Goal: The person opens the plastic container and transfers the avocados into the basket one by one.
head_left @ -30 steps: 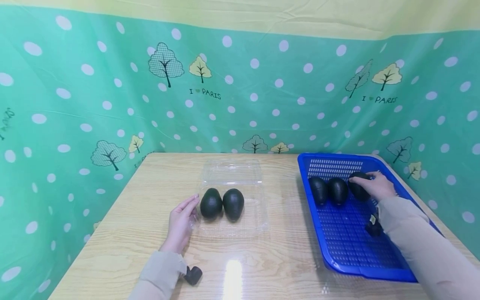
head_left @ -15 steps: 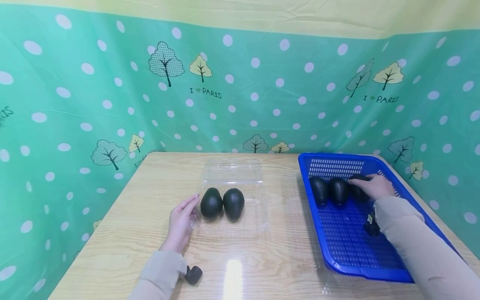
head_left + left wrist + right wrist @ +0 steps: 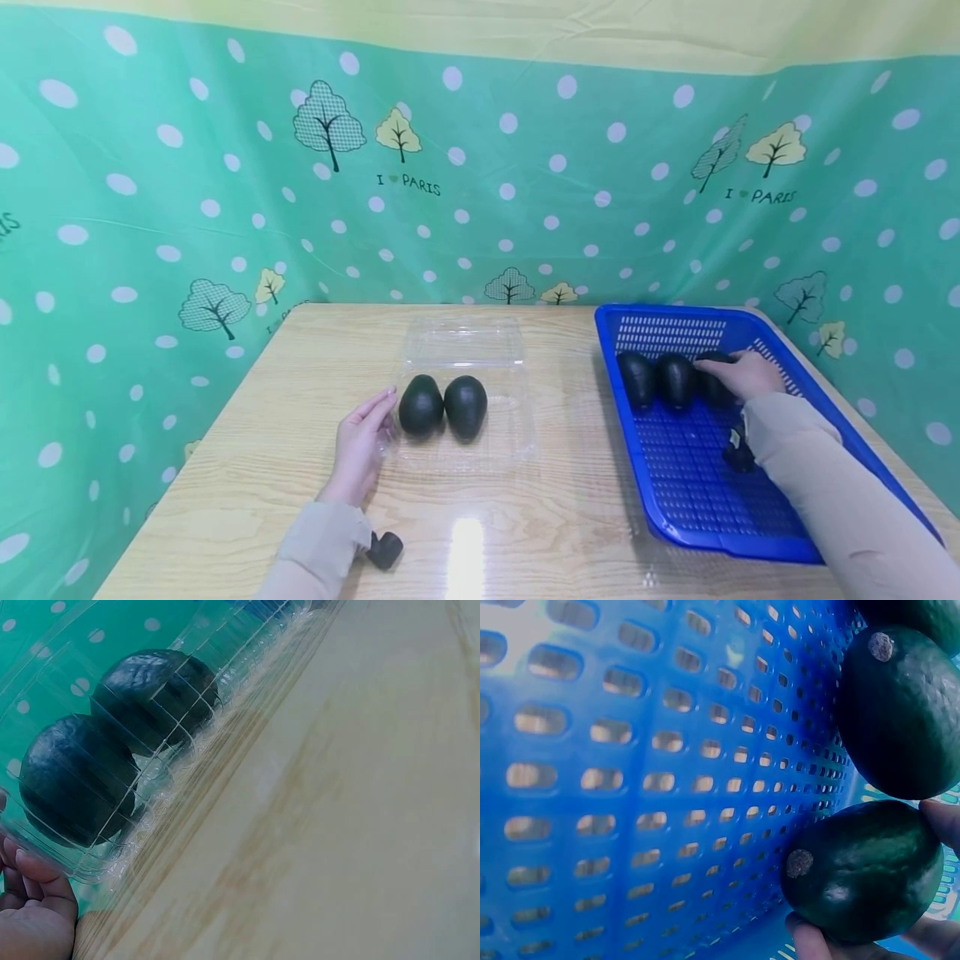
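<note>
My left hand (image 3: 358, 443) pinches the left rim of a clear plastic clamshell container (image 3: 56, 862), whose lid is folded back. Two dark green avocados, a left one (image 3: 422, 407) and a right one (image 3: 466, 408), lie side by side in it. In the blue basket (image 3: 643, 483), my right hand (image 3: 753, 377) grips an avocado (image 3: 862, 870) at the right end of a row of three. Thumb and fingers curl round its sides in the right wrist view. The middle avocado (image 3: 677, 381) is right beside it, and another avocado (image 3: 636, 379) lies by the left wall.
The container and basket stand on a light wooden table (image 3: 247, 400). Behind the table hangs a green dotted curtain (image 3: 450, 217). A black wrist camera (image 3: 385, 550) shows at the left sleeve; another black camera (image 3: 738, 450) is by the right cuff.
My right hand has moved slightly left with its avocado, which now sits closer to the middle one. The left hand and container have stayed put.
</note>
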